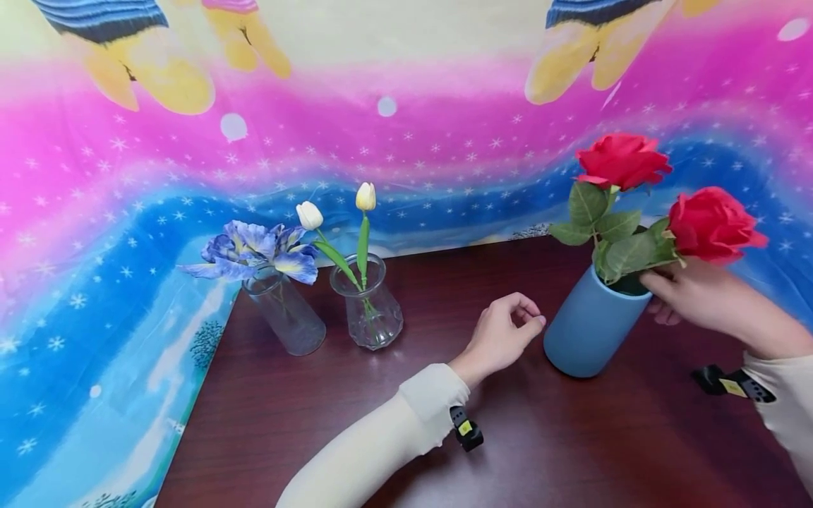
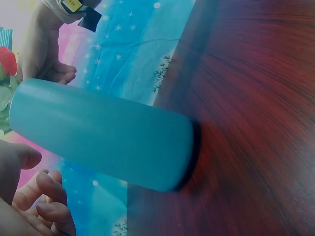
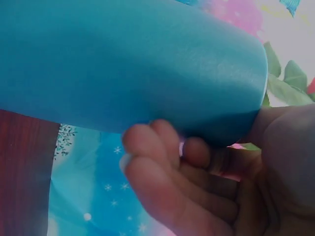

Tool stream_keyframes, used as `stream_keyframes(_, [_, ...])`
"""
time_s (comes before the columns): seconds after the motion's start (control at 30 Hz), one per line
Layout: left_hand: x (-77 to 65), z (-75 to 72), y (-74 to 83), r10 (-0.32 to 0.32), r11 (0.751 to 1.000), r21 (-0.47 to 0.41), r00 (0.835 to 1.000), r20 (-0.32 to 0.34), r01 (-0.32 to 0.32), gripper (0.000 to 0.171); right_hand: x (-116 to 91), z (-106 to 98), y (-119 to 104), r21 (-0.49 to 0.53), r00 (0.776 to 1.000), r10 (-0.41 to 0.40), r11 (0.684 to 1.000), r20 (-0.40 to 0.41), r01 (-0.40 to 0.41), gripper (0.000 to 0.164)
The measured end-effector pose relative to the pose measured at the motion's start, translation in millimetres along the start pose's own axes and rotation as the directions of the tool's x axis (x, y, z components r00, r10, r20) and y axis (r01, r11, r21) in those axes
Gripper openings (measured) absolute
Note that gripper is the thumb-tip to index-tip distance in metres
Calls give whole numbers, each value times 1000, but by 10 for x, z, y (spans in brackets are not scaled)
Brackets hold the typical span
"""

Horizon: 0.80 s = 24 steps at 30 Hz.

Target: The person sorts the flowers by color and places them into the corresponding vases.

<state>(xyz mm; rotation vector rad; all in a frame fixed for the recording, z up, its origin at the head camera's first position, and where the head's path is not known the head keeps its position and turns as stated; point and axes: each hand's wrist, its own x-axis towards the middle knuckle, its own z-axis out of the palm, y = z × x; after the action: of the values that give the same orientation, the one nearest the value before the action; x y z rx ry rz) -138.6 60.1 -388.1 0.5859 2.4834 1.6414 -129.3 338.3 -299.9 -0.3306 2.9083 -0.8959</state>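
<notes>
On the right of the head view, a blue vase (image 1: 593, 324) stands on the table with two red roses in it, the upper rose (image 1: 624, 161) and the lower rose (image 1: 718, 224). My right hand (image 1: 705, 300) is at the vase's rim under the lower rose and appears to pinch its stem there; leaves partly hide the grip. In the right wrist view, the curled fingers (image 3: 162, 172) lie close against the vase's outer wall. Left of the vase, my left hand (image 1: 504, 331) hovers with loosely bent fingers and holds nothing.
A ribbed glass vase (image 1: 375, 317) with two white tulips (image 1: 365, 197) stands left of centre. Beside it is a clear glass cylinder (image 1: 288, 321) with a blue-purple flower (image 1: 260, 250). A printed cloth (image 1: 406, 134) hangs behind the dark wooden table (image 1: 267, 423).
</notes>
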Motion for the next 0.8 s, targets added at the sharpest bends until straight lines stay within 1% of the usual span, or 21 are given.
stream_keyframes(0.1, [-25,-40,-57,8,1000,-16,1000,-17,-8,3,19,3,-38,-14,1000,11,1000,-9,-11,31])
stream_keyframes(0.27, [-68,-101,-137,-6,999,-47,1000,-23,4,5,86,11,-64,-11,998,-20,1000,-61,19,29])
stream_keyframes(0.33, [-85,-125,-162,-11,998,-54,1000,-30,9,6,122,0,-61,-16,997,-26,1000,-71,24,29])
stream_keyframes(0.47, [-131,-178,-207,-18,997,-72,998,-53,14,7,203,-35,-63,-54,997,-16,998,-78,12,25])
stream_keyframes(0.53, [-158,-205,-238,-20,996,-89,998,-65,14,8,246,-49,-67,-67,996,-12,998,-86,7,26])
stream_keyframes(0.67, [-238,-276,-288,-25,993,-116,996,-80,16,9,317,-60,-75,-71,997,13,997,-77,-18,29])
stream_keyframes(0.8, [-318,-355,-338,-23,992,-123,995,-102,11,8,360,-63,-67,-100,997,35,994,-74,-42,30])
